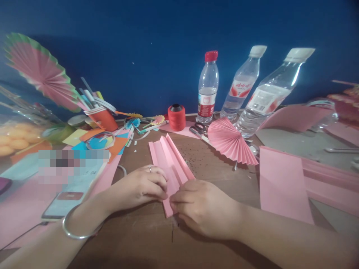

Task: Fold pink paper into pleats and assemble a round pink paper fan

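Note:
A strip of pink paper [168, 157] with lengthwise pleats lies on the brown table in front of me, its far end standing up in ridges. My left hand [148, 184] is closed at the paper's left edge, fingers curled against it, with a ring on one finger. Across from it, my right hand [200, 207] pinches the near right part of the folded paper. The fingertips of both hands almost meet, and they hide part of the near folds. A finished-looking pleated pink fan [231, 142] rests beyond my right hand.
Behind stand a red thread spool [177, 117], a red-capped bottle [208, 89] and two white-capped bottles. Scissors [199, 129] lie by the fan. At left are a phone [66, 200], an orange cup of pens [102, 116] and coloured paper. Pink sheets [283, 183] lie at right.

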Demonstrator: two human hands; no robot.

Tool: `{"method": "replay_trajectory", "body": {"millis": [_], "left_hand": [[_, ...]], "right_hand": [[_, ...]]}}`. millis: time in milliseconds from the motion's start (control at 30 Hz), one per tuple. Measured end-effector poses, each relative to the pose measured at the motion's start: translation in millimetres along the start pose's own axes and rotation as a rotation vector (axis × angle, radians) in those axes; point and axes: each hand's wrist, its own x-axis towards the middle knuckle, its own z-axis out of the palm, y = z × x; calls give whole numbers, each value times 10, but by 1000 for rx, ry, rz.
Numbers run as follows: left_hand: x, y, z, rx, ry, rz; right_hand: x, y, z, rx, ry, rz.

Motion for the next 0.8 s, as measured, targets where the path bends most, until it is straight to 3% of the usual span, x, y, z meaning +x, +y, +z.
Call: {"method": "replay_trajectory", "body": {"millis": [367,667,800], "left_hand": [[5,6,-9,-50,-25,-55],[6,-15,0,-98,-6,-68],[-11,-49,-10,-153,16,-160]], "right_hand": [[-9,-18,47,39,17,34],[34,-73,-43,-88,-159,41],[46,-114,-85,-108,-190,18]]}}
